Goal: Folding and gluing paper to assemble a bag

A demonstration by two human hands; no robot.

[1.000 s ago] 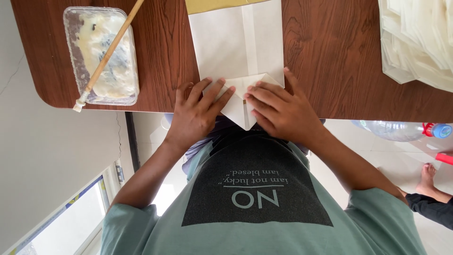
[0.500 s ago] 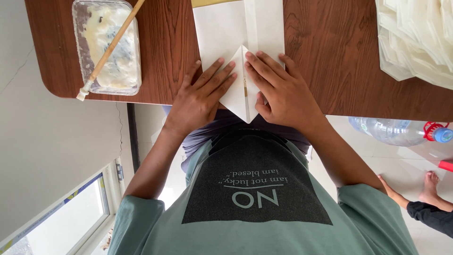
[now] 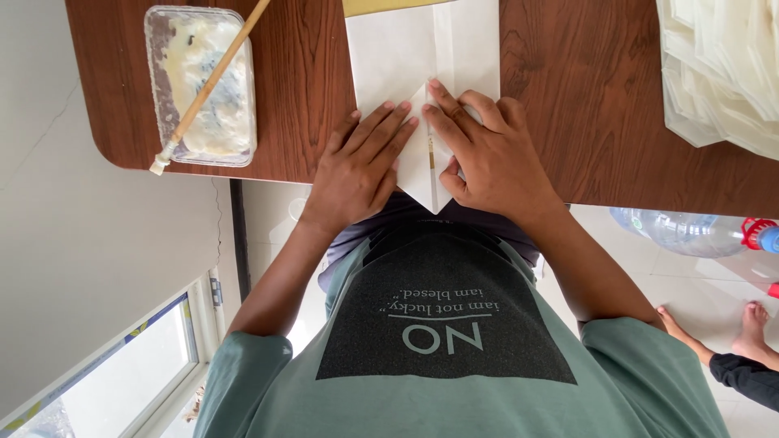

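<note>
A dark brown wooden tabletop (image 3: 584, 113) fills the upper part of the view, its rounded corner at the far left. At the right edge lies a stack of pale, cream-coloured sheets (image 3: 722, 65), well apart from the hands. At the left stands a clear rectangular plastic tub (image 3: 201, 85) smeared inside with whitish paste, and a thin wooden stick (image 3: 209, 85) rests slantwise across it, one end overhanging the tabletop's edge. Below the tabletop on the right, a clear plastic water jug (image 3: 677, 231) with a red and blue cap lies on the tiled floor, and another person's bare feet (image 3: 751, 320) show near it.

In the middle lies a white folded paper (image 3: 406, 57), its long axis running from the far edge of the tabletop toward the person. Its near end is folded to a point that juts past the tabletop's edge, aimed at the person's chest. A yellowish strip, possibly another sheet, shows at its far end.

The left hand (image 3: 361, 166) lies flat, fingers stretched and together, pressing the left flap. The right hand (image 3: 487, 154) presses the right flap likewise, thumb tucked at the centre crease. Neither grips anything; nothing blocks them.
</note>
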